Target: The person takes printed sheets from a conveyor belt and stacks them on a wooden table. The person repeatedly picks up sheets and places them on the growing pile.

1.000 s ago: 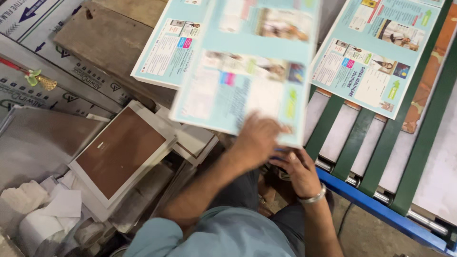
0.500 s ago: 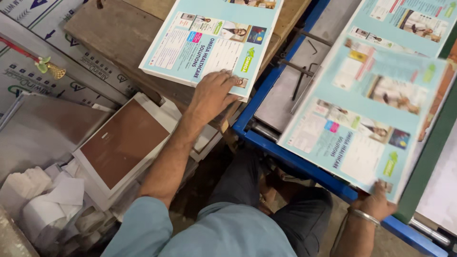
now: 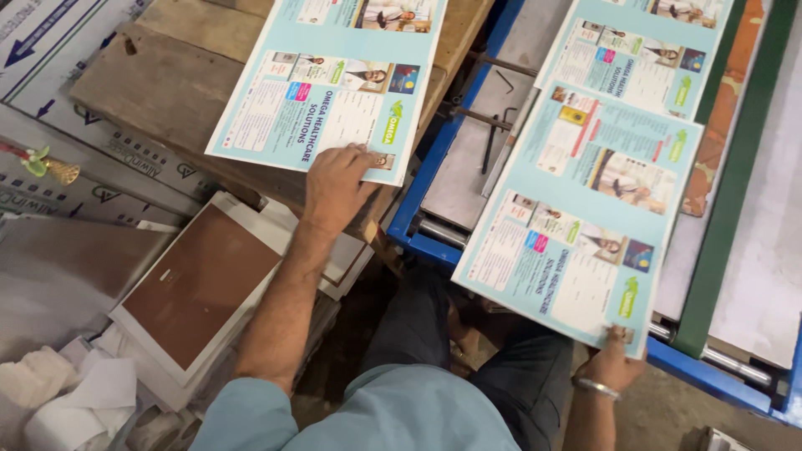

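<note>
pale-blue printed sheets (image 3: pixel 334 92) on wooden bench, another (image 3: pixel 585 217) over blue machine; white-brown box (image 3: pixel 196 284) lower left.

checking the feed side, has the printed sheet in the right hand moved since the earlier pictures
Yes. The printed sheet held by the right hand has swung rightward, off the wooden board and over the blue-framed machine bed.

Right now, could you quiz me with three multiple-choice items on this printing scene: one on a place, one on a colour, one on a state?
1. Where does the left hand rest?
A. on the printed sheets atop the wooden board
B. on the brown pad
C. on the floor

2. The machine frame is:
A. red
B. blue
C. yellow

3. The right hand:
A. hangs free
B. pinches a sheet's corner
C. makes a fist

Answers: A, its palm lies on the stack; B, the painted rail shows it; B, its thumb presses the lower edge.
</note>
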